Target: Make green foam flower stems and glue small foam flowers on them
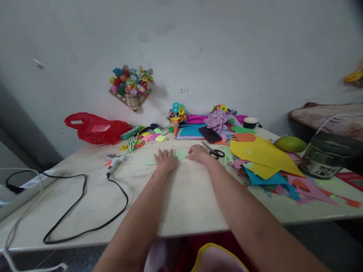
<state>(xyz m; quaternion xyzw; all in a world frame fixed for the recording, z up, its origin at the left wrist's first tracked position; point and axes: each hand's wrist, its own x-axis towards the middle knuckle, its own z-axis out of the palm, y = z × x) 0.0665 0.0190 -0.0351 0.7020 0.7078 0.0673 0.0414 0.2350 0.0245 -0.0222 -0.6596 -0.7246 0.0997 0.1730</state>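
Note:
A pale green strip of craft sheet lies flat on the white table in front of me. My left hand rests on it toward its left end, palm down with fingers spread. At the strip's right end is my right hand, its fingers bent and thumb and fingertips closed on the edge. Black-handled scissors lie just right of my right hand, blades pointing toward the back left. The parts of the strip under both hands are hidden.
A glue gun with a black cord lies left. Coloured sheets and scraps, a green mango and a dark jar crowd the right. Behind are a phone, paper flowers and a red bag.

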